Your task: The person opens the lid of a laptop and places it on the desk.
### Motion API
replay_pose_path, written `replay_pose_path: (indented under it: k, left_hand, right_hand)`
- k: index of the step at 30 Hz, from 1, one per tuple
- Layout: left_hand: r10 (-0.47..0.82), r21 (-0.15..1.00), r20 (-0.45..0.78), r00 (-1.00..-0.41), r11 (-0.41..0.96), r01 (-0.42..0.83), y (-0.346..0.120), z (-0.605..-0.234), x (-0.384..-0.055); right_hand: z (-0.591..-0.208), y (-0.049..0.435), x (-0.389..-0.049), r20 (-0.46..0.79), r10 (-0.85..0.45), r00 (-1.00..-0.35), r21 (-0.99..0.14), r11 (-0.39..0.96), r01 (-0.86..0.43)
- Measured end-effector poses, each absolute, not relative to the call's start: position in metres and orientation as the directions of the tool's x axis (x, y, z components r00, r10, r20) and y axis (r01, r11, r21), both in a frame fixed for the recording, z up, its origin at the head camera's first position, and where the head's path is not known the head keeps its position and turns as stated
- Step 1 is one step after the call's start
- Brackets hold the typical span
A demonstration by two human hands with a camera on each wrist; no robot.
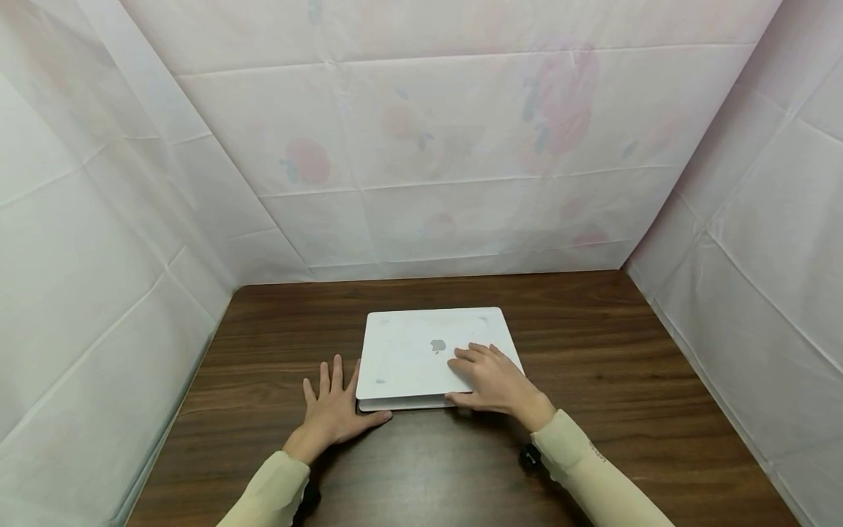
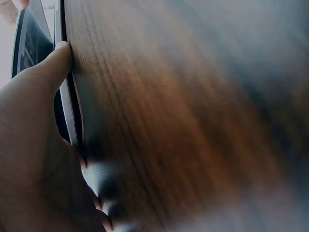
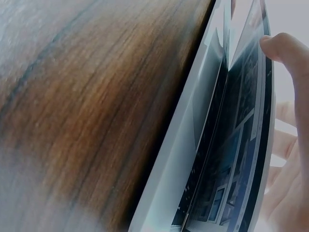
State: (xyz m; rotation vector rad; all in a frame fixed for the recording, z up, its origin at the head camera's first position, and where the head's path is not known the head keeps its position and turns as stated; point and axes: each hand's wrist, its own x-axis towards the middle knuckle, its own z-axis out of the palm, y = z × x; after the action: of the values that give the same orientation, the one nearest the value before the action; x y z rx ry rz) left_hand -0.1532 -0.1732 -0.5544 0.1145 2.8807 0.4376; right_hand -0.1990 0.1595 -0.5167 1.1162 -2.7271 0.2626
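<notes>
A white laptop (image 1: 405, 351) with a grey apple mark on its lid lies on the wooden table, its lid tilted just above the base along the front. At its left front corner, my left hand (image 1: 329, 419) is spread with straight fingers beside it. The left thumb touches the base's front edge in the left wrist view. My right hand (image 1: 497, 382) pinches the lid's front edge, fingers on top and thumb beneath. Through the narrow gap, the right wrist view shows a lit screen (image 3: 231, 159) and part of the keyboard (image 3: 186, 200).
A dark brown wooden table (image 1: 606, 380) surrounds the laptop. White sheets with faded pink prints (image 1: 461, 132) hang behind the table, and pale sheets (image 1: 99, 263) hang at both sides. Light long sleeves cover both forearms.
</notes>
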Motion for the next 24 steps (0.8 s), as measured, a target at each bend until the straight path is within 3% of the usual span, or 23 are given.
replay_pose_path:
  k: [24]
  left_hand:
    - [0.098,0.303,-0.219,-0.971,0.953,0.027,-0.172,-0.556,-0.154]
  right_hand:
    - [-0.501,0.158,-0.202,0.279,-0.700,-0.657,-0.105,0.658,-0.746]
